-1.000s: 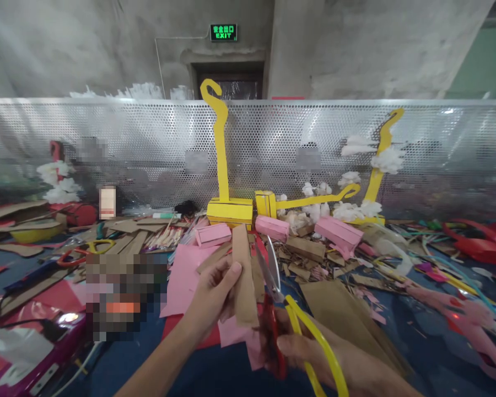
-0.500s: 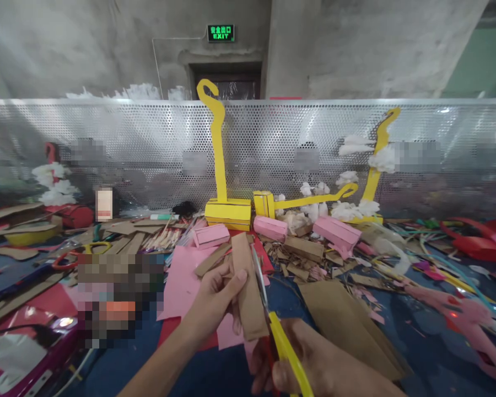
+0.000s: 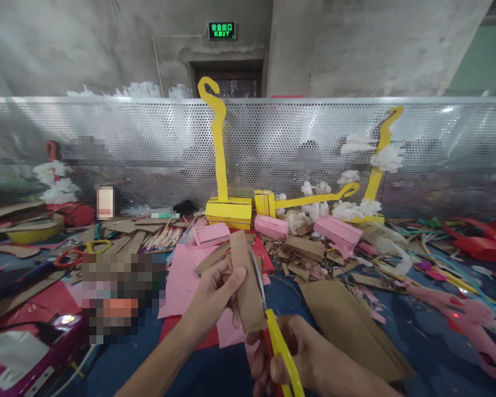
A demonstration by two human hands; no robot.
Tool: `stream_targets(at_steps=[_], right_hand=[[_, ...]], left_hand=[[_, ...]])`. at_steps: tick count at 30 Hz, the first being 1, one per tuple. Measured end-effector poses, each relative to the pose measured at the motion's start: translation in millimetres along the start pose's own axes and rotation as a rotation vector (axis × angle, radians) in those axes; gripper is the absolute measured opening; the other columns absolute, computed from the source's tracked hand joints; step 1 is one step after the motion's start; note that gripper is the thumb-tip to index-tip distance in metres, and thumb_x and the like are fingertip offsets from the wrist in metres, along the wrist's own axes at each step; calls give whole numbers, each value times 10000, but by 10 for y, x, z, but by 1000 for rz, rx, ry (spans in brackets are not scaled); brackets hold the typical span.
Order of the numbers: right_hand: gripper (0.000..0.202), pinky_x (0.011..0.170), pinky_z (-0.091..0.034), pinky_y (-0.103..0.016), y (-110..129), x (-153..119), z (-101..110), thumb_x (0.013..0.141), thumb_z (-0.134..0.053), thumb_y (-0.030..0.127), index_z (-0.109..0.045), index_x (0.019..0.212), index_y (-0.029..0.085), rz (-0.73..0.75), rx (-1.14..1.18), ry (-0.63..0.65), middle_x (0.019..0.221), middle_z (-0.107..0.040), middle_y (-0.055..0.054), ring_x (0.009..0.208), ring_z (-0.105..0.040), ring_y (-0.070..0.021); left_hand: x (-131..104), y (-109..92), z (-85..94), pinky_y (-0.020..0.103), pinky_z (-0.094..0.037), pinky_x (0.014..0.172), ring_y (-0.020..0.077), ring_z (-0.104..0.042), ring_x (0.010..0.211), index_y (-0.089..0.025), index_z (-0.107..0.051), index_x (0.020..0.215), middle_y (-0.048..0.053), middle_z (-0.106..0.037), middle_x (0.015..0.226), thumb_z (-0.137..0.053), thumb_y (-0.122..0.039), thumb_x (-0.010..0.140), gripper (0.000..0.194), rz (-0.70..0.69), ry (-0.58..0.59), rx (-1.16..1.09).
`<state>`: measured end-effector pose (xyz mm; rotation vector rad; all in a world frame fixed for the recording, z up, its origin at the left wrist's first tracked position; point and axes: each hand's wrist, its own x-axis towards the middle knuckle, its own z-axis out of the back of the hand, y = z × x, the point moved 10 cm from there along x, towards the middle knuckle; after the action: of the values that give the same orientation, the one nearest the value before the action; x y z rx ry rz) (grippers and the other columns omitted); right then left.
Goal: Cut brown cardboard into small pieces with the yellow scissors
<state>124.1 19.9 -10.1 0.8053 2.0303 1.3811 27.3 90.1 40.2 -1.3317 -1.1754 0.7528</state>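
My left hand (image 3: 219, 289) pinches a narrow strip of brown cardboard (image 3: 248, 298), thumb on its front face and fingers behind. My right hand (image 3: 301, 353) grips scissors (image 3: 279, 342) with yellow and red handles. Their metal blades point up and away, lying along the right long edge of the strip; whether they touch it I cannot tell. Pink paper sheets (image 3: 182, 281) and red paper (image 3: 176, 336) lie under and left of my left hand. A larger brown cardboard piece (image 3: 347, 325) rests right of my right hand.
Behind stand a yellow hooked paper piece (image 3: 220, 154) on a block and a perforated metal screen (image 3: 157, 138). Pink paper blocks (image 3: 271, 227) and cardboard scraps (image 3: 297, 270) lie ahead. A pink glue gun (image 3: 458, 311) lies right; a purple power strip (image 3: 53, 353) and more scissors (image 3: 70, 258) lie left.
The strip and both hands have shifted only slightly in view, the scissors tilting a little. Both hands keep their holds, and the surrounding things stay in place.
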Motion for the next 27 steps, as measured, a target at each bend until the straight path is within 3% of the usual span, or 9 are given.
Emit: stream_targets(at_steps=[6,10,13,18,23,27], right_hand=[[542,679,-492,-261,21,22,-50,648,-876,500,-598,926,127,-8,-19,-3,865,-680,-52,753,-711,-169],[612,679,-504,-256,45,4,-33,633,-849,596,-591,957,145,12,-35,-35,842,-656,-28,723,-681,-140],[621,813,-519,-282,22,-38,-8,655,-822,624,-597,1011,169,2,-16,-59,957,-655,-41,868,-664,-144],[591,977,-467,-315,-37,-74,-40,671,-858,534,-638,1088,177,-63,101,-20,1133,-650,-73,1079,-633,-180],[528,948,-473,-324,-109,-56,-88,723,-859,432,-645,1118,156,-100,199,50,1145,-680,-112,1054,-675,-203],[614,851,-509,-344,-156,-54,-68,673,-860,528,-615,1107,169,-44,120,77,1067,-697,-96,928,-700,-206]], left_hand=[[-7,-23,-2,158,-439,290,82,-533,329,-166,-536,913,-34,-591,592,-624,-497,886,343,-5,-16,20],[-3,-19,11,170,-462,307,82,-538,343,-162,-552,990,-27,-608,622,-634,-501,878,367,-1,-23,8],[0,-10,22,176,-476,308,93,-559,342,-156,-555,973,-25,-613,611,-630,-493,882,357,4,-9,15],[-6,16,37,154,-439,270,85,-543,304,-149,-547,975,11,-674,640,-606,-474,901,339,36,20,2],[-17,28,15,141,-430,268,68,-526,290,-154,-540,1003,12,-686,660,-631,-450,889,330,78,67,-51],[-20,16,-31,154,-442,268,79,-560,321,-153,-561,1040,46,-715,763,-640,-461,876,358,78,110,-79]])
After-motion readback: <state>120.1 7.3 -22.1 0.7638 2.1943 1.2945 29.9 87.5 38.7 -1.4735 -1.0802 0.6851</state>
